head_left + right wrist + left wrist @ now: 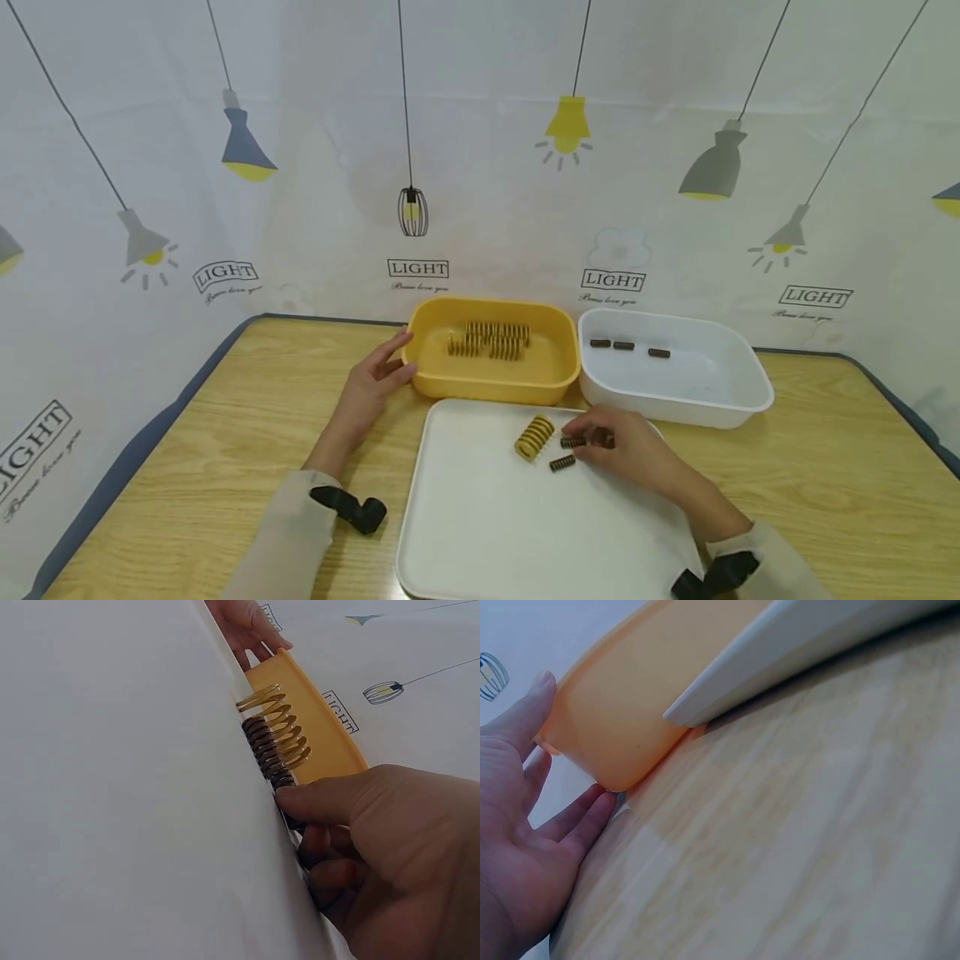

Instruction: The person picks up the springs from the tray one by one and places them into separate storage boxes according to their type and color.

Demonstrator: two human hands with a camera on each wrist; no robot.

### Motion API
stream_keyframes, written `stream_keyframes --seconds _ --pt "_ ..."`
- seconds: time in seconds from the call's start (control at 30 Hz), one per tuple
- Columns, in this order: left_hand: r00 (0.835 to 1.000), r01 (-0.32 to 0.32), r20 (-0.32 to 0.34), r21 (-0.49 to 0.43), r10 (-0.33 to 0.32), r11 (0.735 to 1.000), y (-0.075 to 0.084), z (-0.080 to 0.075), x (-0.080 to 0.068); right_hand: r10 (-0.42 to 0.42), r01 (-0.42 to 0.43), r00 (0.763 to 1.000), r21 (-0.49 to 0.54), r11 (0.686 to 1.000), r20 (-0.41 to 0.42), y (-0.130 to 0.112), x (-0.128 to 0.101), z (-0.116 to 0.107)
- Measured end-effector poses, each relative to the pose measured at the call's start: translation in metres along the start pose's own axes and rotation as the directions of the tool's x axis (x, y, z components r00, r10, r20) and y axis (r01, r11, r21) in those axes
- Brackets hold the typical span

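My left hand point(375, 379) touches the left end of the yellow bin point(487, 390), its fingers spread along the wall in the left wrist view. Several yellow coil springs point(506, 348) lie in that bin. Over the white tray point(480, 517), my right hand point(630, 450) pinches a small dark spring point(573, 443) between thumb and fingers. A second small dark spring point(562, 463) lies on the tray just in front of it. Left of both is a larger yellow spring point(535, 438) on the tray. The right wrist view shows the thumb on a dark spring's end.
A white bin point(675, 406) stands right of the yellow one, behind the tray. Inside it lie three small dark springs point(624, 346). The wooden table point(195, 467) extends to both sides, and a printed curtain point(487, 167) hangs behind it.
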State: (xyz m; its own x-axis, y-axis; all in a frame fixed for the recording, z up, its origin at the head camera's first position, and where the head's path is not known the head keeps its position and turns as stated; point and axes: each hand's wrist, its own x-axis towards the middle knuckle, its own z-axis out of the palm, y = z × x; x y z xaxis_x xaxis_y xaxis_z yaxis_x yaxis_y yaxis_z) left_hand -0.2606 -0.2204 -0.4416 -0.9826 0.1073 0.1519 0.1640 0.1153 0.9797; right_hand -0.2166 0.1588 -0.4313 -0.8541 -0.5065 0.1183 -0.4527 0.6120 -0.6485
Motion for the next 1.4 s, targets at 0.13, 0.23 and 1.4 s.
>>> stream_keyframes --seconds 0.13,0.23,1.4 --pt "1.000 0.003 0.001 -0.003 -0.003 1.000 -0.001 0.000 0.000 0.020 -0.020 1.000 0.008 1.000 -0.003 0.002 0.000 -0.001" --pt "1.000 0.001 0.003 -0.009 -0.001 1.000 -0.001 0.001 0.001 0.034 -0.034 0.999 0.003 0.999 -0.018 0.004 0.000 -0.001" --pt "1.000 0.010 0.007 -0.018 -0.010 1.000 0.005 0.003 -0.001 0.008 -0.010 0.991 -0.014 1.000 -0.134 -0.026 -0.004 -0.057"
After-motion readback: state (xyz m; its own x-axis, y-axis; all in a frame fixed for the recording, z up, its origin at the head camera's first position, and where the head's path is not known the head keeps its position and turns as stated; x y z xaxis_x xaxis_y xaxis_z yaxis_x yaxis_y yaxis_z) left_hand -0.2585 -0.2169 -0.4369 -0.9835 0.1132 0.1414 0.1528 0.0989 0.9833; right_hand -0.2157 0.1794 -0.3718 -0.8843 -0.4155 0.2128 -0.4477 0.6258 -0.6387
